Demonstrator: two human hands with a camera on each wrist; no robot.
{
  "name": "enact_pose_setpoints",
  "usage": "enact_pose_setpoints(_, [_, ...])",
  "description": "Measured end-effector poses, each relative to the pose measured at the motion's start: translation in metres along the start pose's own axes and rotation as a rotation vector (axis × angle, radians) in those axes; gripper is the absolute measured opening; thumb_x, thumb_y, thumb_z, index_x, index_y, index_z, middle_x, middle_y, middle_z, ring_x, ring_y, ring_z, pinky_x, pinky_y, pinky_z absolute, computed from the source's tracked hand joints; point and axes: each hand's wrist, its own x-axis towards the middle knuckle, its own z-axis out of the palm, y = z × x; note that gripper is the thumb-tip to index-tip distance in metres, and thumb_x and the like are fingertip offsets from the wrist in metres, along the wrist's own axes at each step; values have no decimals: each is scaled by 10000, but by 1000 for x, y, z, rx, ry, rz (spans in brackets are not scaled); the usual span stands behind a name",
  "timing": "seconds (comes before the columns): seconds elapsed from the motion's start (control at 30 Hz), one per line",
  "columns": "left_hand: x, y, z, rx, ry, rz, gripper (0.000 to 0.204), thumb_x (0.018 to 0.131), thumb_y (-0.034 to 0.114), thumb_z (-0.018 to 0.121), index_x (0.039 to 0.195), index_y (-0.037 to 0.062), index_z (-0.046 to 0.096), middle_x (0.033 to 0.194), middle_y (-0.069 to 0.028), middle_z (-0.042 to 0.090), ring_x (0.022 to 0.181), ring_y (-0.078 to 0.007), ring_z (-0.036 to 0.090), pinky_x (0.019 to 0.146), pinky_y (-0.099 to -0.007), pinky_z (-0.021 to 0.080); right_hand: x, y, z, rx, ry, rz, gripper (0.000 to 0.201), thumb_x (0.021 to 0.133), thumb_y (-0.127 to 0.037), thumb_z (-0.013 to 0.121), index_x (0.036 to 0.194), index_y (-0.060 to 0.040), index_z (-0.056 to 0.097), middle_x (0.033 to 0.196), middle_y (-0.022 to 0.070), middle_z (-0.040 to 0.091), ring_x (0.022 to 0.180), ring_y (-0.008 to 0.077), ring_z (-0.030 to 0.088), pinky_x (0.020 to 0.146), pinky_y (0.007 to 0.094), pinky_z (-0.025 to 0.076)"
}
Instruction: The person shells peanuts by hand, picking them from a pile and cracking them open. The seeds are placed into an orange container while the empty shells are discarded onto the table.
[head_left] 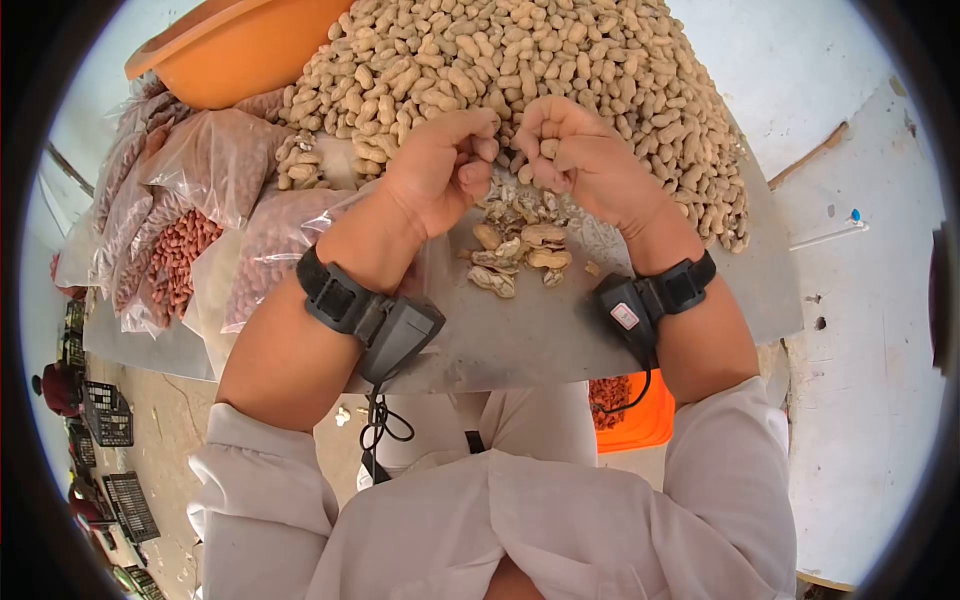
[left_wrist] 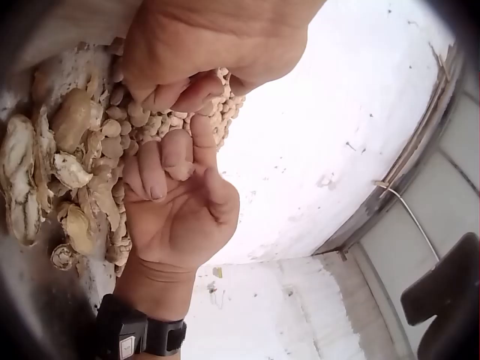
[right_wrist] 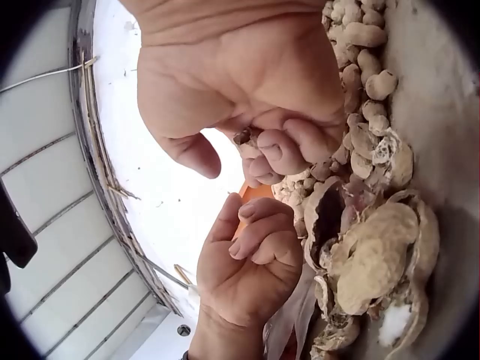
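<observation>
My right hand [head_left: 585,160] curls its fingers round a peanut [head_left: 549,148], just in front of a big heap of unshelled peanuts [head_left: 520,50]. In the right wrist view a small, brown, broken-looking end of that peanut [right_wrist: 241,136] shows between thumb and fingers. Close beside it, my left hand [head_left: 440,170] has its fingers curled in, with no object visible in them; its thumb [right_wrist: 227,214] stands up near the fingertips. Below both hands, cracked empty shells [head_left: 520,250] lie in a small pile on the grey tabletop [head_left: 500,340].
An orange basin [head_left: 240,60] tilts at the back left. Clear plastic bags [head_left: 220,160] of reddish kernels [head_left: 182,255] crowd the table's left side. Under the front edge stands an orange container [head_left: 640,415] with reddish bits. Black crates [head_left: 130,505] are on the floor at left.
</observation>
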Motion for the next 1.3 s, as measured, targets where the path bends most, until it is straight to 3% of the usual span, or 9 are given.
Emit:
enact_pose_setpoints(0.07, [-1,-1,0,73,-36,24,132,837,182,574,863,53,577,673,9,503,476,-50,339,420,-170,277,2,2,1,-33,46,-18,146,842,-75,483,967,-5,511,849,84,586,640,94,500,538,204,385])
enact_pose_setpoints(0.27, [-1,-4,-1,117,-61,78,103,823,124,611,889,48,592,678,32,504,485,-42,349,427,-161,273,0,0,14,-201,249,-102,225,824,-69,554,1041,-12,551,793,54,606,623,74,533,542,190,421])
enact_pose_setpoints(0.57, [-7,-6,8,348,-53,218,127,817,124,645,895,38,595,680,40,509,501,-33,371,434,-168,269,-1,-6,22,-379,321,-256,223,775,-18,624,996,13,614,755,56,630,647,88,576,579,210,472])
enact_pose_setpoints(0.77, [-4,-10,4,381,-111,303,113,858,151,603,878,44,573,713,16,529,494,-37,358,440,-169,277,-1,-6,23,-355,308,-231,201,781,-25,639,971,38,624,769,93,649,663,113,602,603,223,494])
enact_pose_setpoints(1.07, [-2,-10,2,231,-111,217,68,894,114,532,917,53,552,764,2,552,525,-38,370,449,-162,291,2,3,24,38,371,-189,187,786,-43,641,950,46,627,777,92,645,647,128,604,581,227,489])
enact_pose_setpoints(1.17, [0,-9,1,153,-117,169,70,900,98,515,932,50,554,780,-1,557,526,-39,369,453,-161,300,5,8,23,72,388,-272,154,795,-43,632,931,28,634,777,81,640,683,118,603,590,218,483])
enact_pose_setpoints(1.3, [1,-8,0,113,-123,157,95,901,85,505,965,43,562,790,-6,561,525,-40,368,450,-160,298,1,3,25,-233,392,-303,120,796,-23,611,910,-3,641,831,44,637,695,86,575,607,202,463])
